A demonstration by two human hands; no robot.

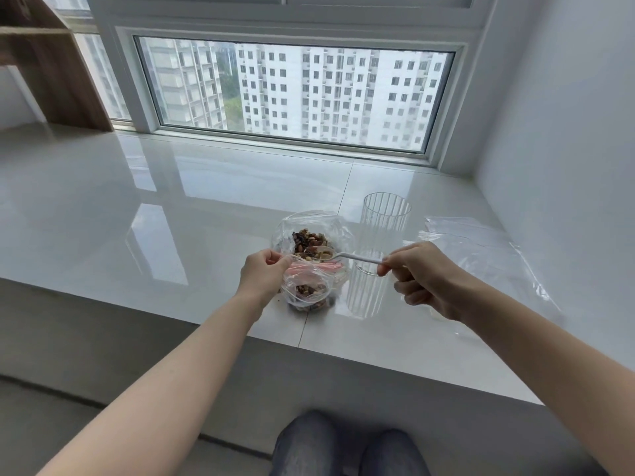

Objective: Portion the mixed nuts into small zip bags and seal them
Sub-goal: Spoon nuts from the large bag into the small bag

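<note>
A large clear bag of mixed nuts (311,237) stands open on the white sill. In front of it is a small zip bag (307,286) with a pink seal strip and some nuts at its bottom. My left hand (263,274) pinches the small bag's rim at its left side, holding its mouth open. My right hand (421,276) grips the handle of a white plastic spoon (343,255). The spoon's bowl is loaded with nuts and hovers just above the small bag's mouth.
A tall ribbed clear glass (381,235) stands right behind the spoon handle, close to my right hand. Several flat clear bags (481,249) lie at the right by the wall. The sill's front edge (378,364) runs just below my forearms. My knees show at the bottom.
</note>
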